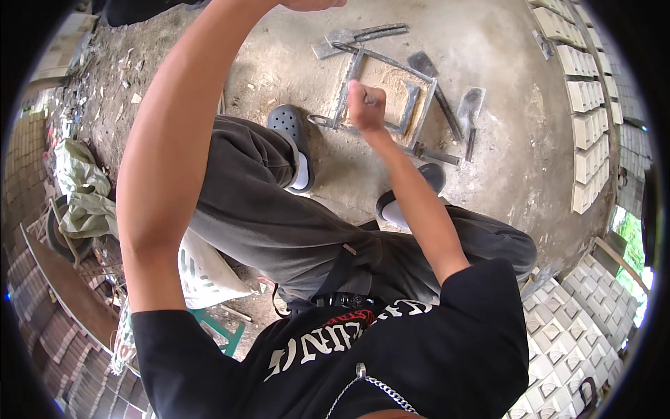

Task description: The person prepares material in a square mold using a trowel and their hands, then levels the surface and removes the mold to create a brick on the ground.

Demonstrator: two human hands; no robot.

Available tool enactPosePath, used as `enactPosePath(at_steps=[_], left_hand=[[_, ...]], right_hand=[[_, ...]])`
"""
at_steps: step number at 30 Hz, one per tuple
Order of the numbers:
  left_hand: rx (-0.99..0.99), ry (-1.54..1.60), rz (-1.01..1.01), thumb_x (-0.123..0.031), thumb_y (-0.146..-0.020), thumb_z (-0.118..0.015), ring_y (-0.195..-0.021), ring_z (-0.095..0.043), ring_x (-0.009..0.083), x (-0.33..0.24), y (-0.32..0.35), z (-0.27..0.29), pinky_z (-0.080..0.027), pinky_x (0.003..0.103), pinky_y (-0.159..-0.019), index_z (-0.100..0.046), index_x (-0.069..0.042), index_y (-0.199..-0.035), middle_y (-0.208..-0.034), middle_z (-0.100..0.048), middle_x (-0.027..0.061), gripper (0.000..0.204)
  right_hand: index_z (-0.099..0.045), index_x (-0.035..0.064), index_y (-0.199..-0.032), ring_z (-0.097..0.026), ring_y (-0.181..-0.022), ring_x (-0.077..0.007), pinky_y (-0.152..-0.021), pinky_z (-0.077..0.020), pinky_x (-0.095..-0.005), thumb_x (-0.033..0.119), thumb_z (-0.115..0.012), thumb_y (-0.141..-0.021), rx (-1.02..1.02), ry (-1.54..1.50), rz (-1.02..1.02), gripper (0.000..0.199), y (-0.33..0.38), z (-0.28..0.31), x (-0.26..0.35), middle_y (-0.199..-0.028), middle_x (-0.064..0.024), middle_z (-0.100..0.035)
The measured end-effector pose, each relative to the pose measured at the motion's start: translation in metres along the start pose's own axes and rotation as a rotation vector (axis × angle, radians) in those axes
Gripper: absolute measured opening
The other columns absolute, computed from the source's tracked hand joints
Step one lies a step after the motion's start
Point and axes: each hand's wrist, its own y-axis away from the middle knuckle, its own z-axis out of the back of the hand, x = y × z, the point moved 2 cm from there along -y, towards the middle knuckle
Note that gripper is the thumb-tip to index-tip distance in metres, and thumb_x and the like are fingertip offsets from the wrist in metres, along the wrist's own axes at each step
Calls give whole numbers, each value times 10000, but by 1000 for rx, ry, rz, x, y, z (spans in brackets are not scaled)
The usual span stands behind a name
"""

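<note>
The frame point(426, 112) looks dull metal, the chain point(391, 393) glossy metal, the trousers point(265, 202) matt cloth.

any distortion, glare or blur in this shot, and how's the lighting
In the head view: fisheye curvature bends the rows of cream-coloured rectangular blocks near the picture edge; the bright green patch at the right is partly washed out; light on the grey, metal-looking rectangular frame is soft, without hard shadows; the bare right hand looks fairly sharp.
</note>
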Motion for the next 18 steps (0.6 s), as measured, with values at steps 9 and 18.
enactPosePath(at_steps=[9,18], left_hand=[[-2,-9,49,-319,-917,-564,-1215,-549,379,4,5,-1,-428,457,-1023,-561,26,-1280,-1276,-598,234,501],[-15,12,24,-329,-925,-557,-1201,-553,392,-3,1,-7,-430,461,-1020,-551,24,-1287,-1265,-599,245,505]], right_hand=[[-379,106,-505,-355,-471,-33,-450,-254,-258,94,-478,-928,-239,-202,-36,434,-5,5,18,-488,38,-416],[-351,130,-505,-357,-413,-44,-386,-227,-270,134,-467,-925,-302,-155,-31,435,-18,31,20,-464,40,-389]])
